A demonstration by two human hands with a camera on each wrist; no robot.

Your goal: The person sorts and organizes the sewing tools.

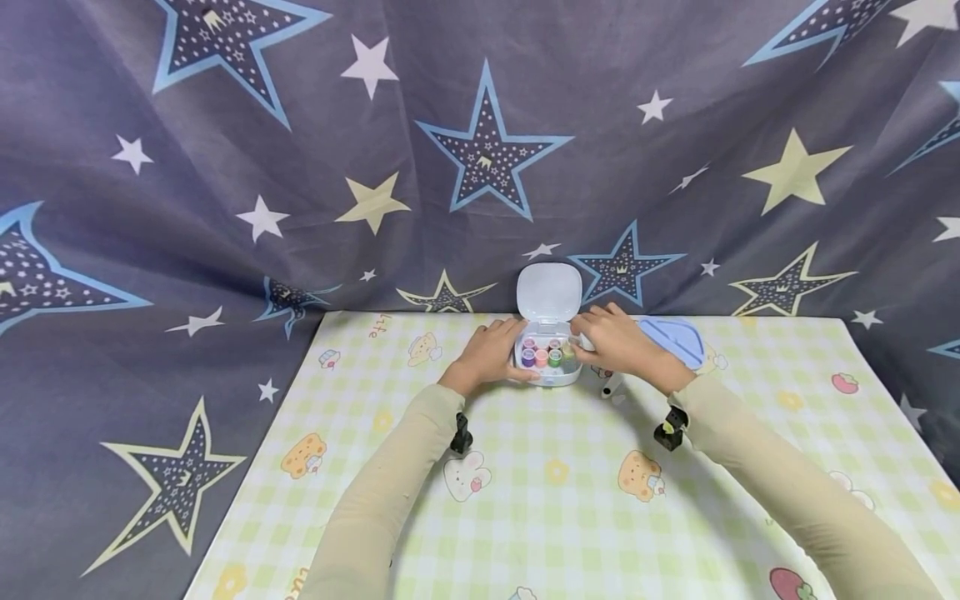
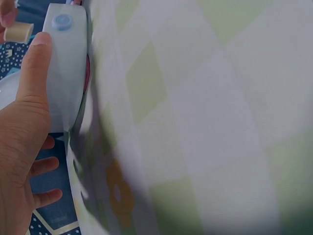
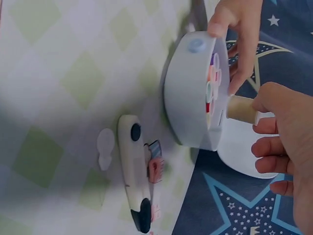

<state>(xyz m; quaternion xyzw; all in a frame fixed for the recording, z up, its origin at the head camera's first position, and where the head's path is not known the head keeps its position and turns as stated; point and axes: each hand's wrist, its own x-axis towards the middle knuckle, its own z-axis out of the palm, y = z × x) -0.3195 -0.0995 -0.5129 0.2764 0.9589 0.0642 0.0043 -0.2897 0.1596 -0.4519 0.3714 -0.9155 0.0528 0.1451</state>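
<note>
A white sewing box (image 1: pixel 549 379) stands near the table's back edge, its lid (image 1: pixel 550 292) raised. Inside sit several small thread spools (image 1: pixel 542 358) in purple, pink, green and other colours. My left hand (image 1: pixel 491 354) grips the box's left side, its thumb at the front rim. Between thumb and fingertips, my right hand (image 1: pixel 611 340) pinches a beige thread spool (image 3: pixel 241 108) over the box's right part. The right wrist view has this spool close to the rim, in front of the lid.
Right of the box lies a blue tray (image 1: pixel 678 340) with a raised rim. A white tool (image 3: pixel 131 161) with a black button and black tip rests on the checked cloth, beside a small pale flat piece (image 3: pixel 105 147). A star-patterned curtain (image 1: pixel 480 167) hangs behind.
</note>
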